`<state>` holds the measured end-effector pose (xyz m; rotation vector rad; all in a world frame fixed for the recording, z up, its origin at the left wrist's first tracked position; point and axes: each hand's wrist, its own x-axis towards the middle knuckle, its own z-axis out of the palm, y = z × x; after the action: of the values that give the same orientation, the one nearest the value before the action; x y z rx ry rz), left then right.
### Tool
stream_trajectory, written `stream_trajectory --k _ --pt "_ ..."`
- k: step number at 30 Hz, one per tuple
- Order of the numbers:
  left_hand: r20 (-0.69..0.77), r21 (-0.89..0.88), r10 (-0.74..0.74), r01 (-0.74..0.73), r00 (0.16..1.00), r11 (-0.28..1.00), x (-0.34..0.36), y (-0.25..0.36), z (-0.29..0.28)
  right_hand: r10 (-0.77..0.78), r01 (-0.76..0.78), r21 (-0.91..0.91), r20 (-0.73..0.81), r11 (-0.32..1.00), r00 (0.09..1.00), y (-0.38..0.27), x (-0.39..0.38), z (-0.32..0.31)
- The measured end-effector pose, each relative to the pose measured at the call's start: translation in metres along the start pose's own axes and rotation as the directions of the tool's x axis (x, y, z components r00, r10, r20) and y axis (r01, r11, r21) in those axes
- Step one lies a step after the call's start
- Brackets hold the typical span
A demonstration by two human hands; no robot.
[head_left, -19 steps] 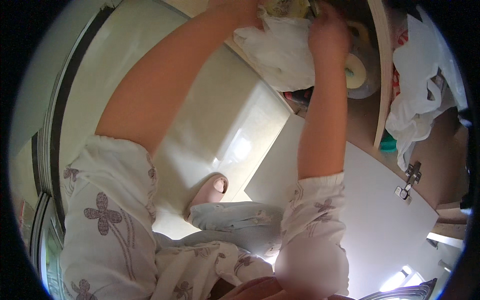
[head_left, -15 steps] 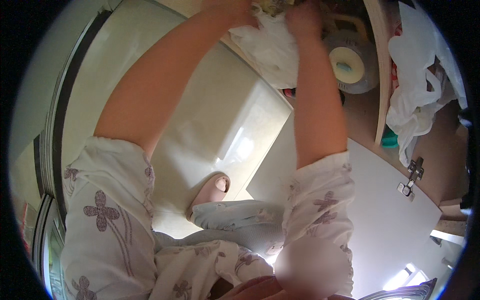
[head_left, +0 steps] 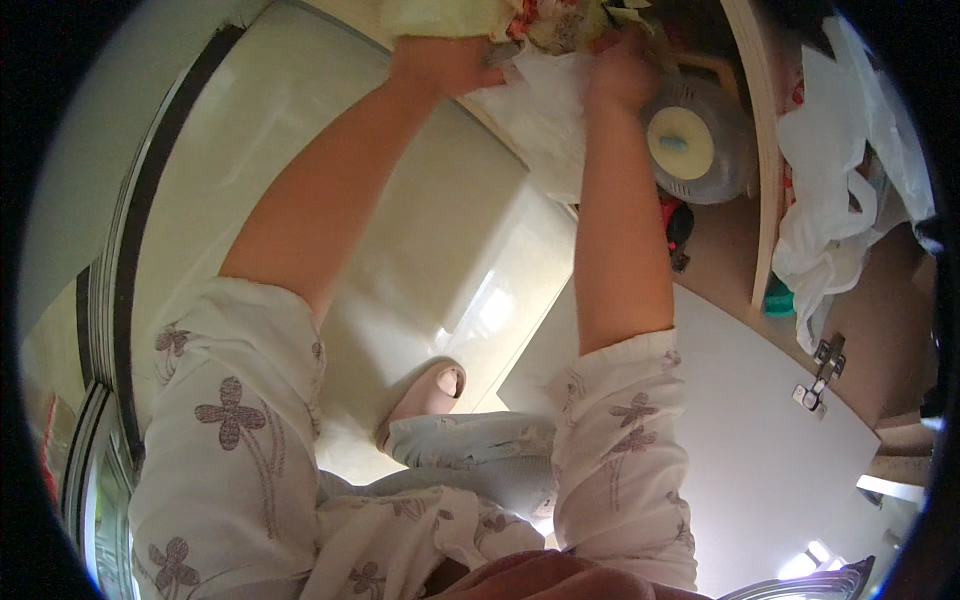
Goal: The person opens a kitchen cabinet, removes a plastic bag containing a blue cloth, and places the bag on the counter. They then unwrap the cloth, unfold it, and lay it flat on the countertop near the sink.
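At the top of the view a thin white plastic bag [head_left: 545, 125] hangs over the cabinet edge between my hands. My right hand [head_left: 622, 78] is closed at the bag's right upper side, its fingers partly smeared. My left hand [head_left: 437, 65] is at the bag's left, thumb pointing toward it. Its other fingers are hidden at the lower edge of a pale yellow package [head_left: 445, 18]. Beyond the bag lies a bundle of clear packaging with red and brown contents [head_left: 555, 22], cut off by the view's top.
Right of my right forearm is a round translucent lid [head_left: 735, 150] with a cream centre, near a red and black object [head_left: 678, 232]. White plastic bags [head_left: 825, 200] hang past the upright cabinet panel [head_left: 768, 150]. An open white door [head_left: 740, 420] with a metal hinge [head_left: 822, 375] stands at lower right.
The view has shifted, bringing the yellow package and red-brown contents into sight. My left hand has moved slightly left, away from the bag's top. The red and black object now shows more.
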<state>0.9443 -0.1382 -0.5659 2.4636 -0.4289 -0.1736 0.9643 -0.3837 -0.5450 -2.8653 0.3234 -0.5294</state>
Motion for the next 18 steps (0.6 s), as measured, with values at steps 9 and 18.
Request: stream_trajectory --k 9,18 --pt "-0.152 0.082 0.088 -0.076 0.984 0.994 -0.002 -0.008 0.021 -0.284 0.368 -0.844 0.27 0.39 0.92 0.009 0.08 0.005" --pt "-0.073 0.059 0.077 -0.073 0.994 0.996 0.005 -0.003 0.028 -0.253 0.227 -0.136 -0.232 0.964 0.939 -0.091 0.058 -0.022"
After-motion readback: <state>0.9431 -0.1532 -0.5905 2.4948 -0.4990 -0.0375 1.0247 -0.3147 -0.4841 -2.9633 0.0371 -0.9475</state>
